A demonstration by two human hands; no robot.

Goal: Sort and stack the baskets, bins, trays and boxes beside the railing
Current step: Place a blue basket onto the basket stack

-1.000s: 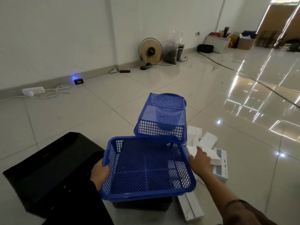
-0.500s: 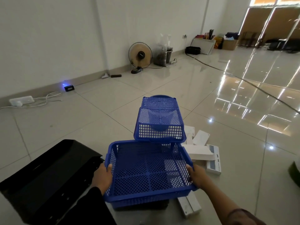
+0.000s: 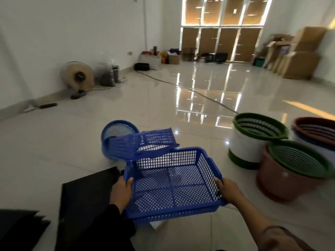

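- Both my hands hold the blue mesh tray (image 3: 172, 182) off the floor, level-ish, long side across me
- My left hand (image 3: 121, 190) grips the left short wall, thumb hooked over the rim to the inside, fingers curled outside under the lip
- My right hand (image 3: 228, 192) grips the right short wall near its front corner, thumb on the rim; the other fingers are behind the mesh, can't see how they lie
- The tray's far edge sits just under the near edge of a second blue mesh tray (image 3: 145, 144), which is tilted and leans against a blue round basket (image 3: 117, 131) lying on its side, mouth toward me; contact between the two trays: can't tell
- Right of the tray: a cluster of round bins, near but apart from it: white bin with green basket rim (image 3: 257, 140), a terracotta bin (image 3: 282, 180) tipped toward me with a green liner, and a dark red basket (image 3: 315, 129) stacked on something blue and white, cut off by the frame edge
- Left and below: a black flat panel (image 3: 85, 196) on the floor, partly under my left sleeve; another black piece (image 3: 20, 227) is cut off at the bottom left corner
- Open glossy tile floor (image 3: 181, 105) ahead, with a cable (image 3: 199, 95) running diagonally across it
- Something white shows just below the tray's front edge, mostly hidden
- Far wall: a fan (image 3: 78, 77) and cardboard boxes (image 3: 299, 57), all blurred, details not readable
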